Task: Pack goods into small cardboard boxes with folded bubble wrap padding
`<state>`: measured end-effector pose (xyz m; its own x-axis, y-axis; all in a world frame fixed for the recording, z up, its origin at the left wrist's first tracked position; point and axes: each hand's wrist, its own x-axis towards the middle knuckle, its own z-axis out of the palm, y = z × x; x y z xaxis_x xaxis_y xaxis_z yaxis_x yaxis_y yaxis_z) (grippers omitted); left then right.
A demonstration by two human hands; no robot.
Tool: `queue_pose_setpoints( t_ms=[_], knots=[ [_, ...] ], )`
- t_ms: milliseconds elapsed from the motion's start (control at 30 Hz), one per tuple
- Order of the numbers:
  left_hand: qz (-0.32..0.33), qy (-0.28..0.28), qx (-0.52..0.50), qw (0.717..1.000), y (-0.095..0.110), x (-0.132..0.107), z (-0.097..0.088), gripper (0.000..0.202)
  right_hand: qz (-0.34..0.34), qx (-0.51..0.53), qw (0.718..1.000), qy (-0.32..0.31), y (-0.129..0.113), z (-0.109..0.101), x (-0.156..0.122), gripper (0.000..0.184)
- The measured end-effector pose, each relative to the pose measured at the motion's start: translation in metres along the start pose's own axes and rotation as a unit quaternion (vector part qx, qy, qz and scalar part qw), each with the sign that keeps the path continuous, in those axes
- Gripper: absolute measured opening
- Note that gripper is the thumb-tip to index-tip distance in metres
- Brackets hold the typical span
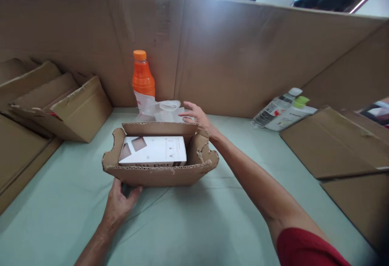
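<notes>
An open cardboard box point(161, 176) is held a little above the green surface, tilted so its inside shows. My left hand point(120, 203) grips it from below at the near left, thumb on the front and the other fingers hidden underneath. Inside lies a white printed carton point(154, 148), filling the left and middle of the box. My right hand point(196, 116) reaches past the box's far right corner with fingers spread, holding nothing. Close to those fingertips is a clear, crumpled-looking plastic item point(167, 111); its exact kind I cannot make out.
An orange-capped bottle point(142, 79) stands behind, against a tall cardboard wall point(258, 55). At the right, a clear water bottle point(276, 106) leans beside a white container with a green cap point(288, 116). Cardboard boxes flank both sides, left point(82, 112) and right point(337, 144).
</notes>
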<state>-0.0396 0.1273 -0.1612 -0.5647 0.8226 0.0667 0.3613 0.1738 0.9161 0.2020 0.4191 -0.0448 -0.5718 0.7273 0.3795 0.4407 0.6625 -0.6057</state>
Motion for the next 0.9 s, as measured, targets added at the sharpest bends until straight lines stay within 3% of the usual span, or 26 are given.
queue_pose_setpoints(
  t_ms=[100, 133, 200, 300, 367, 500, 567, 633, 700, 733, 833, 900],
  knots=[
    [0.010, 0.002, 0.009, 1.000, -0.004, -0.001, 0.000, 0.056, -0.009, -0.050, 0.998, -0.041, -0.001, 0.011, 0.055, 0.027],
    [0.014, 0.000, 0.010, 1.000, -0.004, -0.001, 0.000, 0.055, 0.002, -0.043, 0.999, -0.015, -0.002, 0.011, 0.064, 0.029],
    [0.020, -0.004, 0.010, 1.000, -0.003, 0.000, 0.000, 0.054, 0.027, 0.003, 0.995, 0.097, -0.004, 0.004, 0.066, 0.029],
    [0.026, -0.005, 0.005, 1.000, 0.001, 0.002, 0.000, 0.055, 0.075, 0.132, 0.954, 0.260, -0.003, -0.021, 0.026, 0.032],
    [0.031, 0.003, -0.005, 0.999, 0.003, 0.004, 0.000, 0.057, 0.136, 0.210, 0.926, 0.283, -0.002, -0.035, -0.025, 0.035],
    [0.049, -0.005, -0.023, 0.999, 0.005, 0.006, -0.001, 0.056, 0.303, 0.199, 0.905, 0.222, -0.002, -0.047, -0.141, 0.034],
    [0.061, -0.015, -0.038, 0.997, 0.005, 0.006, -0.002, 0.056, 0.344, 0.157, 0.899, 0.220, -0.003, -0.051, -0.188, 0.037],
    [0.066, -0.022, -0.049, 0.996, 0.005, 0.005, -0.004, 0.056, 0.358, 0.116, 0.890, 0.258, -0.007, -0.056, -0.218, 0.042],
    [0.064, -0.025, -0.049, 0.996, 0.006, 0.004, -0.005, 0.055, 0.345, 0.085, 0.894, 0.273, -0.016, -0.058, -0.233, 0.046],
    [0.063, -0.024, -0.046, 0.997, 0.006, 0.004, -0.006, 0.054, 0.328, 0.081, 0.907, 0.252, -0.023, -0.056, -0.235, 0.047],
    [0.061, -0.016, -0.041, 0.997, 0.009, 0.002, -0.007, 0.054, 0.266, 0.128, 0.950, 0.102, -0.050, -0.029, -0.228, 0.055],
    [0.052, -0.009, -0.041, 0.998, 0.012, 0.000, -0.008, 0.054, 0.232, 0.185, 0.955, 0.012, -0.069, 0.002, -0.217, 0.065]
  ],
)
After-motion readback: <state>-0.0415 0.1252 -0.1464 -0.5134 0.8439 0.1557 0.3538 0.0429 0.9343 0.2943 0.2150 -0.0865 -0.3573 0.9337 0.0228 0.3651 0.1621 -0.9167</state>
